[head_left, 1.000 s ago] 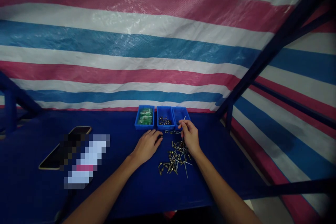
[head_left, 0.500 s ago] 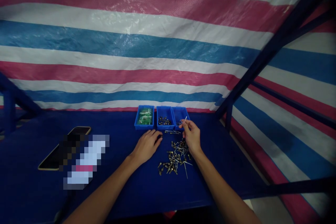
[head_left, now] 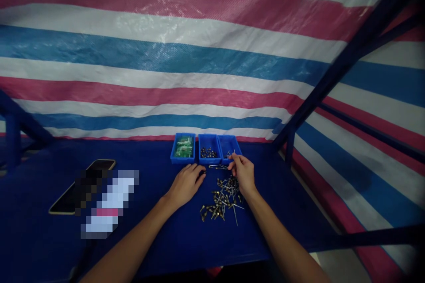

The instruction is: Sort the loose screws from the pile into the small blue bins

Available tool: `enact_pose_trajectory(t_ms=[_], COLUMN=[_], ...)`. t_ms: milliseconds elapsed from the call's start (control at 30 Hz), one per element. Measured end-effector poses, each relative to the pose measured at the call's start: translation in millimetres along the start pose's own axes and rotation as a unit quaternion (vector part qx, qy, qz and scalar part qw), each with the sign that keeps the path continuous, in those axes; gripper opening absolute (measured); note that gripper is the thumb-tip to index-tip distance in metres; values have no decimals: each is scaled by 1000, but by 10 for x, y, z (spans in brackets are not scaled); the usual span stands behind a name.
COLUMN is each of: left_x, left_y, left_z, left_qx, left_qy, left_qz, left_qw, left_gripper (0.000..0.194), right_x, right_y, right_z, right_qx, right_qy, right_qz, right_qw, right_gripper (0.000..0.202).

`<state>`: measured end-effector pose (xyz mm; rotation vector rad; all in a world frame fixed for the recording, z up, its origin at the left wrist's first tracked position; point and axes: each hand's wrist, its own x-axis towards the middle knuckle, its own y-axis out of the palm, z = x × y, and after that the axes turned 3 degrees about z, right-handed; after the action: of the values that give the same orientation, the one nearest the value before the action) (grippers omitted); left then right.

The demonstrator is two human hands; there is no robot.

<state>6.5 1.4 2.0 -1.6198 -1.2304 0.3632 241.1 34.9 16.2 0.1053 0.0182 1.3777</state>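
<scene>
Hands, 2, bare, over blue table (head_left: 186,243).
L hand (head_left: 186,183): palm down on table, left of heap, near side of bins. Thumb & forefinger apart along most of their length; dark bit (head_left: 203,171) at forefinger tip, too small to ID. Whether tips clamp it: can't tell.
R hand (head_left: 244,174): at near edge of R bin, over far right end of heap. Fingers curled, tips drawn in; pale sliver shows just beyond. Whether clamped on a pin: can't tell.

Heap (head_left: 222,199): pins w/ brassy heads & silver shanks, jumbled, on table between forearms; a few strays at near edge, 1 long shank pointing near.
Loose pins (head_left: 217,166): a few, silver, lying crosswise betw. heap & bins, right ends close to R hand.

Bins, blue, 3, in row at far side of table:
- L bin (head_left: 183,159): green packets (head_left: 184,147).
- Mid bin (head_left: 207,139): small dark pcs (head_left: 208,153), near end.
- R bin (head_left: 228,141): a few silver pins (head_left: 227,155), near end, partly behind R hand.

Phone (head_left: 63,201): 1, dark, pale rim, flat, left on table. Pixelated patch (head_left: 113,199) just right of it; contents can't be told.

Backdrop: striped sheet (head_left: 166,57), red/white/blue. Dark-blue frame (head_left: 332,73), right.
</scene>
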Motion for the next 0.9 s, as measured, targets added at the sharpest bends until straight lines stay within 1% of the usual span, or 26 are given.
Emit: enact_pose_trajectory(t_ms=[200, 400, 667, 900], left_x=[0, 0, 3, 5], left_y=[1, 1, -10, -18], left_z=[-5, -3, -20, -21], left_qx=[1, 3, 4, -2], left_qy=[-5, -7, -11, -7], left_qz=[8, 4, 11, 5], left_qw=[1000, 1000, 1000, 1000], left_gripper=[20, 20, 21, 22], right_x=[4, 11, 12, 24], right_y=[-16, -25, -30, -31], right_z=[10, 4, -10, -20], right_qx=[41, 59, 74, 85], right_qy=[22, 34, 27, 37], right_qz=[3, 2, 4, 5], right_qw=[999, 998, 997, 996], right_gripper=[47, 47, 50, 47])
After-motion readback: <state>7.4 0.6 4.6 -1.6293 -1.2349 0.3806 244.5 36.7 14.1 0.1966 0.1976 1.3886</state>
